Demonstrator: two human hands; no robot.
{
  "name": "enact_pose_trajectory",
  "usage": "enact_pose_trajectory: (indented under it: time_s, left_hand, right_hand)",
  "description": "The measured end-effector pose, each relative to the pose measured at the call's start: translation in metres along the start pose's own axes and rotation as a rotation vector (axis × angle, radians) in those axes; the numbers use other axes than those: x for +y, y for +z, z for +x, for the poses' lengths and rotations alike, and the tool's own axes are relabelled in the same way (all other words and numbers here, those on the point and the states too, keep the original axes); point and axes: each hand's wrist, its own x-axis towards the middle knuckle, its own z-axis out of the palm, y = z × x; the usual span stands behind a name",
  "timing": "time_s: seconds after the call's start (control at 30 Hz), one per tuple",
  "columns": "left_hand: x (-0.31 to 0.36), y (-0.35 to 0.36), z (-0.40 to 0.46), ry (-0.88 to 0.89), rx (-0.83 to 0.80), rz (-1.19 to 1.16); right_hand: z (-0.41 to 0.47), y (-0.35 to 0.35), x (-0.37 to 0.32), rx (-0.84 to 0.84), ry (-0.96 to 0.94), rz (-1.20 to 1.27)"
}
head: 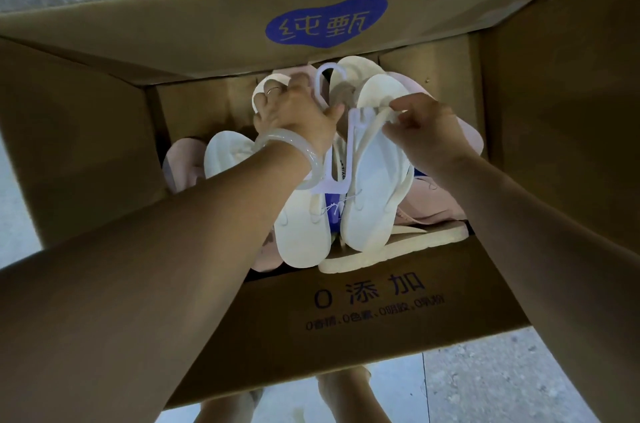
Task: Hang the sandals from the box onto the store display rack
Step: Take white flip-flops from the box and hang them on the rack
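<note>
An open cardboard box [363, 311] sits below me with cream and pink sandals inside. A pair of cream sandals [372, 194] is clipped to a white plastic hanger [356, 142] whose hook [323, 76] points away from me. My left hand [294, 107], with a ring and a pale bangle at the wrist, grips the hanger just below the hook. My right hand [426, 128] pinches the strap of the right-hand sandal near its toe end. Pink sandals [433, 204] lie underneath.
The box flaps stand open on all sides: a far flap [242, 24] with a blue logo, tall side flaps left [69, 145] and right [561, 110]. Pale concrete floor [485, 384] and my feet [346, 398] show below the near flap. No display rack is in view.
</note>
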Motion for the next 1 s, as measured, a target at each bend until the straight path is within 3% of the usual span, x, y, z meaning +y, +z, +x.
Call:
enact_pose_trajectory:
  time_s: [0.23, 0.47, 0.63, 0.77, 1.0]
  left_hand:
    - [0.011, -0.005, -0.001, -0.013, -0.04, -0.168]
    - [-0.021, -0.035, -0.006, 0.144, -0.165, -0.318]
    - [-0.039, -0.046, -0.012, 0.071, -0.023, -0.426]
    - [-0.017, -0.05, -0.033, 0.271, -0.078, -0.366]
    - [-0.01, -0.046, -0.055, 0.291, -0.097, -0.233]
  right_hand:
    - [-0.005, 0.0, -0.013, -0.009, 0.098, 0.228]
    - [-0.013, -0.001, -0.021, -0.006, 0.167, 0.302]
    - [-0.021, -0.005, -0.025, -0.034, 0.216, 0.335]
    - [-0.029, -0.001, -0.033, -0.029, 0.28, 0.42]
    - [-0.054, -0.009, -0.051, 0.011, 0.296, 0.485]
